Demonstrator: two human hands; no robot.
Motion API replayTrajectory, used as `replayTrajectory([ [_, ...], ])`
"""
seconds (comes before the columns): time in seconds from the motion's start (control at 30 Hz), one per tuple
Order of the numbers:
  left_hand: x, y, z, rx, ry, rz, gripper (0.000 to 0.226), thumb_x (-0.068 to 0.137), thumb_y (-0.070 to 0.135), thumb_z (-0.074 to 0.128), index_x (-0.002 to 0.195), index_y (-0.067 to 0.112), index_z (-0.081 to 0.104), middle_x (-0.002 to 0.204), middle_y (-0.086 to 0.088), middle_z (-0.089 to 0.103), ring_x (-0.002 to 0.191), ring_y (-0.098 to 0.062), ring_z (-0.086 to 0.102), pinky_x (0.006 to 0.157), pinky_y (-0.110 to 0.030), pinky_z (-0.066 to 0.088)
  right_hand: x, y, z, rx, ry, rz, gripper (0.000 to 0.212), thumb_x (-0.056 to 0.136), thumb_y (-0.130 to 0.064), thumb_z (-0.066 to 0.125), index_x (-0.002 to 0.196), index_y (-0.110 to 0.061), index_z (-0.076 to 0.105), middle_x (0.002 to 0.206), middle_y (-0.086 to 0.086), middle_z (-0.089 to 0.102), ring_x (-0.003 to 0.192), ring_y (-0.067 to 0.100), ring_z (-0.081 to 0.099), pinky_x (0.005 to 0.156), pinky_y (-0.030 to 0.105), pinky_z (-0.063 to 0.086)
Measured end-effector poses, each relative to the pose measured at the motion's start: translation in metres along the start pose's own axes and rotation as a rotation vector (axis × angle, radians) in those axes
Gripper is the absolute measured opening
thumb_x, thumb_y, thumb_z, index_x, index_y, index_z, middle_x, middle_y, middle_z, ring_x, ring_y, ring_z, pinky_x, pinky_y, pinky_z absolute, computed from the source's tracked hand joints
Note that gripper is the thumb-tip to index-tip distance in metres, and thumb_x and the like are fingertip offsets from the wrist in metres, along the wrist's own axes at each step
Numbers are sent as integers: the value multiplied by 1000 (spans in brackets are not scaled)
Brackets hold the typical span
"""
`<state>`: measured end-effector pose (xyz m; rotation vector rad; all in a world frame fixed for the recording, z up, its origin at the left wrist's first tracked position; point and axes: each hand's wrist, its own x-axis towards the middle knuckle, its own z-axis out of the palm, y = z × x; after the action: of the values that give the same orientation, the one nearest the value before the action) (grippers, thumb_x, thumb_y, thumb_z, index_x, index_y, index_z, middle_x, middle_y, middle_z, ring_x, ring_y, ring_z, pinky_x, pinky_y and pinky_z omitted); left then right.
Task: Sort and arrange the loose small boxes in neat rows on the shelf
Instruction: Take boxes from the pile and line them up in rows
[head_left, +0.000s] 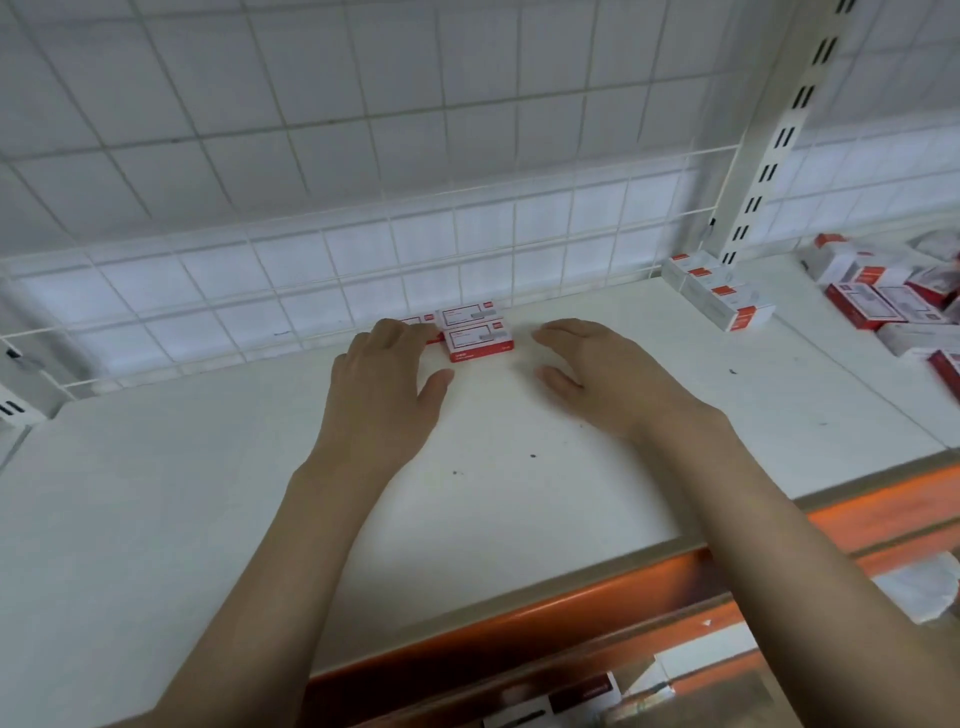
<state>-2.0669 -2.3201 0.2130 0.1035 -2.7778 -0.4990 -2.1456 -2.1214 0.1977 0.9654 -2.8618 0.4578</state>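
On the white shelf (208, 493), the left hand (384, 374) rests relaxed fingers on small red-and-white boxes (478, 338) by the wire back; the right hand (597, 369) hovers beside them, released.

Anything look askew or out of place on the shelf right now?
Yes. The loose boxes at the far right lie jumbled at mixed angles, unlike the small red-and-white boxes squared up by the back grid. Dark specks dot the shelf.

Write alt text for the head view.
Two bare hands, left and right, reach flat toward small red-and-white boxes at the back of a white shelf. More boxes lie jumbled at far right.
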Motion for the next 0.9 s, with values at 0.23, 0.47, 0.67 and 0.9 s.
replayTrajectory([
  [0.23, 15, 91, 40, -10, -71, 112, 43, 91, 31, 52, 133, 20, 47, 130, -3, 48, 121, -25, 43, 101, -35, 31, -61, 78, -39, -27, 91, 141, 44, 94, -29, 48, 135, -14, 46, 133, 3, 50, 122, 23, 44, 96, 38, 41],
  [0.47, 32, 210, 83, -19, -97, 224, 43, 93, 32, 49, 134, 22, 43, 133, 1, 45, 123, -20, 39, 99, -32, 26, -119, 171, -93, -94, 117, 214, 40, 93, -26, 50, 131, -16, 50, 125, 8, 55, 116, 27, 47, 92, 37, 41],
  [0.67, 49, 292, 117, -26, -127, 317, 41, 93, 33, 49, 133, 23, 44, 131, 1, 47, 123, -20, 39, 101, -33, 26, -157, 236, -130, -115, 160, 262, 36, 90, -20, 52, 124, -9, 55, 118, 13, 59, 112, 31, 50, 88, 38, 43],
  [0.9, 64, 353, 143, -19, -148, 389, 43, 94, 32, 48, 135, 22, 42, 133, 1, 46, 124, -19, 38, 103, -35, 27, -182, 293, -154, -150, 198, 295, 30, 90, -21, 49, 115, -8, 60, 110, 12, 60, 106, 31, 51, 84, 43, 46],
])
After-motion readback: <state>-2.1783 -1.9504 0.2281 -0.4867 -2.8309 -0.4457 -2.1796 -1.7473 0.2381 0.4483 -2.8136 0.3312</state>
